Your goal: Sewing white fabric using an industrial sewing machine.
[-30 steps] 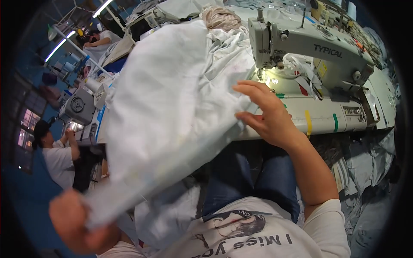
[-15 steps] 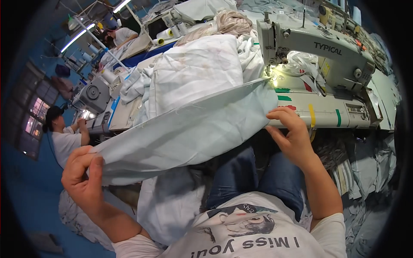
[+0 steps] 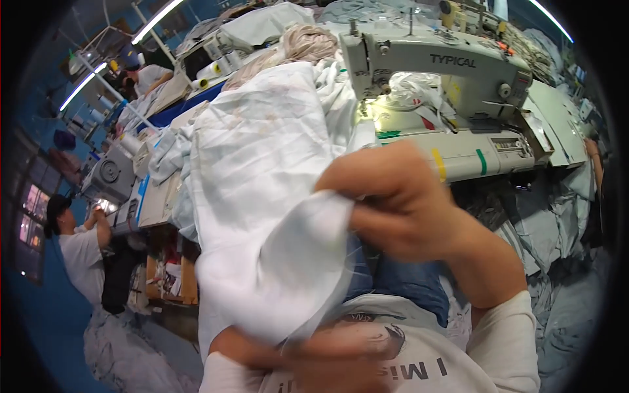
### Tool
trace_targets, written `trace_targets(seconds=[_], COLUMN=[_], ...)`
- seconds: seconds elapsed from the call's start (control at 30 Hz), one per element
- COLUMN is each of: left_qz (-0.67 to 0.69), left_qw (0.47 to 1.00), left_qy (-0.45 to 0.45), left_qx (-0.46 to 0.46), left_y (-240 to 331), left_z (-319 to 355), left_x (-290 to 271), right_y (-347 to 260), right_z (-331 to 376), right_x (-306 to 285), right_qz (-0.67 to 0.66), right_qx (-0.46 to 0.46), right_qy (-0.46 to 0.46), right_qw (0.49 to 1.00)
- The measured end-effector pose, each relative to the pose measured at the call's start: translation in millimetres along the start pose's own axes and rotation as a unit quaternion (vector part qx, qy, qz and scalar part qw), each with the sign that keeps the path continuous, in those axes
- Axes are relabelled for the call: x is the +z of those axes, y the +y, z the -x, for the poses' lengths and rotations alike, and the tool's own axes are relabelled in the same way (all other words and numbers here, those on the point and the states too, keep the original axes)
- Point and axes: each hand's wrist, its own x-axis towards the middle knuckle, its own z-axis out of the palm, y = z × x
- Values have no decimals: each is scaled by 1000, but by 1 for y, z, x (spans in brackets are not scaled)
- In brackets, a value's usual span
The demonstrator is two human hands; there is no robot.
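My right hand (image 3: pixel 400 203) is raised in front of the sewing machine, its fingers closed on the edge of a pale cloth piece (image 3: pixel 304 229). That cloth hangs curled and partly blurred above my lap. Low in front of my shirt, my left hand (image 3: pixel 334 360) is smeared by motion beneath the cloth, and its fingers cannot be made out. A large white cloth (image 3: pixel 262 124) drapes from the table toward me. The sewing machine (image 3: pixel 452 65) stands behind my right hand, with its lamp lighting the needle area.
More fabric (image 3: pixel 557 223) hangs in heaps at the right, and a beige bundle (image 3: pixel 308 42) lies at the back. Thread cones (image 3: pixel 209 71) stand at the far left. At left, a co-worker (image 3: pixel 82 245) sits by another sewing machine (image 3: pixel 108 173); a wooden box (image 3: pixel 187 278) is under the table.
The pale cloth, stretched between both hands before, is now bunched near my lap. My left hand came down and right; my right hand moved left and closed on the cloth. The view shifted.
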Motion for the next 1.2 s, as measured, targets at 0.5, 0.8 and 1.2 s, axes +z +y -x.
trace_targets(seconds=[0.5,0.8,1.2], left_qz=[376,646,251], left_qw=[677,336,892], left_qy=[-632,-684,-374], left_qx=[43,-45,-51], left_y=[11,41,-17], left_z=[-56,-12,47], left_x=[156,163,417], right_y=[34,1,53], right_z=[171,134,193], right_x=[85,27,52], right_qz=[-202,-85,-242], right_qx=[373,172,429], right_qy=[-17,-82,-28], right_qw=[905,978,870])
